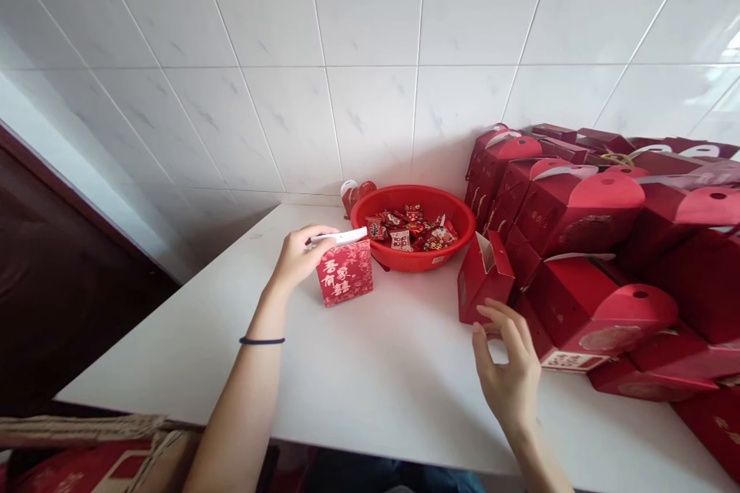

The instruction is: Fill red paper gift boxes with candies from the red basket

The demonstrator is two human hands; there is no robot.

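My left hand [299, 254] grips the top edge of a small red gift box [345, 275] with white lettering, its fingers closed on the white inner flap. The box stands upright on the white table. My right hand [509, 366] is at the right, thumb and fingers curved with a gap between them and nothing visibly held. Its fingertips are close to a red box [484, 285] with an open top; whether they touch it I cannot tell. Between the two boxes, farther back, a red plastic basin [413, 263] contains several wrapped candies [401, 239].
Stacked red gift boxes [583, 216] crowd the table's right side. Another small red box [350, 200] is behind the basin. A white tiled wall [370, 38] rises behind the white table [375, 385]. At lower left, below the table edge, is a red-patterned package [86, 470].
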